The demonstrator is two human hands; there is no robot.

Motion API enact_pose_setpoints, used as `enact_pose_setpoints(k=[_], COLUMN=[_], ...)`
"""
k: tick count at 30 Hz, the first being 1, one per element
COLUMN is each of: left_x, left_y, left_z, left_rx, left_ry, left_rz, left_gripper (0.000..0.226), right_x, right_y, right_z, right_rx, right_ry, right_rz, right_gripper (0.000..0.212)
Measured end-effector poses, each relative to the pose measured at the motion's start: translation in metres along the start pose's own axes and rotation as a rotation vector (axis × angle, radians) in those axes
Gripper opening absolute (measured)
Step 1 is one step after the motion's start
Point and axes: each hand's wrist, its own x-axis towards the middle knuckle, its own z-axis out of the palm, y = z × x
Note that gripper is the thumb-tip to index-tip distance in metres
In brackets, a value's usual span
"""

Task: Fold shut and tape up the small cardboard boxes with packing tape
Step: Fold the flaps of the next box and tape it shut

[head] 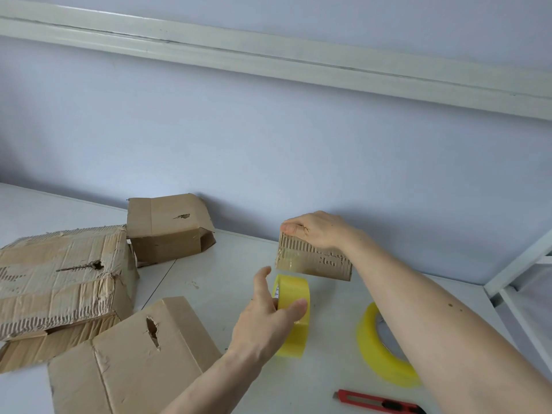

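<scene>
My right hand (316, 228) grips the top of a small cardboard box (313, 261) from above, holding it near the back of the white table (227, 264); clear tape shines on the box's left corner. My left hand (268, 318) holds a yellow roll of packing tape (294, 318) just in front of and below the box, thumb over the roll's rim, index finger stretched up toward the box.
A second yellow tape roll (379, 351) lies under my right forearm. A red utility knife (376, 403) lies at the front edge. Three other cardboard boxes stand at the left: a torn large one (59, 276), one near me (131, 363), one by the wall (167, 228). A white frame (519, 264) stands right.
</scene>
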Motion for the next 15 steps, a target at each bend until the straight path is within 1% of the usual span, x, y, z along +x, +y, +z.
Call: enact_pose_setpoints(k=[3,5,6,8,11,12,15], left_x=[0.006,0.006,0.005,0.002,0.001,0.004,0.013], left_y=[0.006,0.013,0.015,0.019,0.016,0.012,0.007], left_z=[-0.003,-0.004,-0.005,-0.006,-0.004,-0.002,0.004], left_rx=[-0.056,-0.050,-0.061,-0.092,-0.037,-0.018,0.042], left_ry=[-0.051,-0.081,-0.095,-0.126,-0.113,-0.107,-0.085], left_rz=[-0.021,-0.037,-0.039,-0.044,-0.067,-0.069,-0.052], left_gripper=[0.101,0.108,0.109,0.107,0.118,0.114,0.088], right_x=[-0.003,-0.002,-0.001,-0.002,-0.006,-0.006,-0.004], right_y=[-0.003,-0.003,-0.002,-0.002,0.000,0.000,-0.005], right_z=[-0.004,-0.005,-0.003,0.003,0.009,0.010,0.016], right_rx=[0.022,0.028,0.035,0.056,0.061,0.056,0.078], right_ry=[-0.042,-0.062,-0.067,-0.070,-0.040,-0.019,0.116], right_rz=[0.025,0.044,0.050,0.061,0.073,0.081,0.127], right_gripper=[0.055,0.058,0.063,0.064,0.062,0.062,0.060])
